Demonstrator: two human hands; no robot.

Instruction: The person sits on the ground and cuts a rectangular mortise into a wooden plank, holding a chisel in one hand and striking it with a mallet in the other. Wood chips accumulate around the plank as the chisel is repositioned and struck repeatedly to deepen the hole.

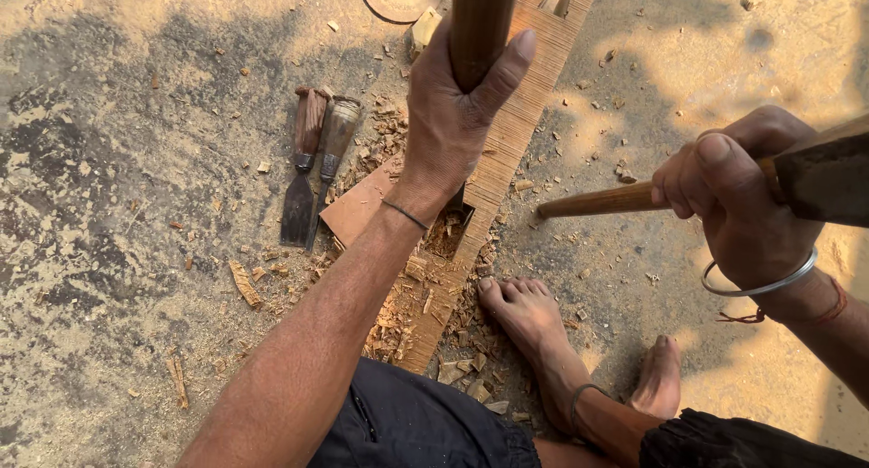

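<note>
Your left hand is wrapped around the upright wooden handle, standing it over the notch in the wooden plank on the ground. Your right hand is clenched on the mallet handle, held beside the plank. Two spare chisels lie left of it among wood chips.

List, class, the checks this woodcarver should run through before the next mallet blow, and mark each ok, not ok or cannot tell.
1. Left hand gripping the chisel handle: ok.
2. Right hand gripping the mallet: ok.
3. Chisel edge seated in the cut: cannot tell, hidden by the wrist.
4. Bare foot clear of the plank: not ok, toes are beside it.
5. Spare chisels lying aside: ok.
</note>
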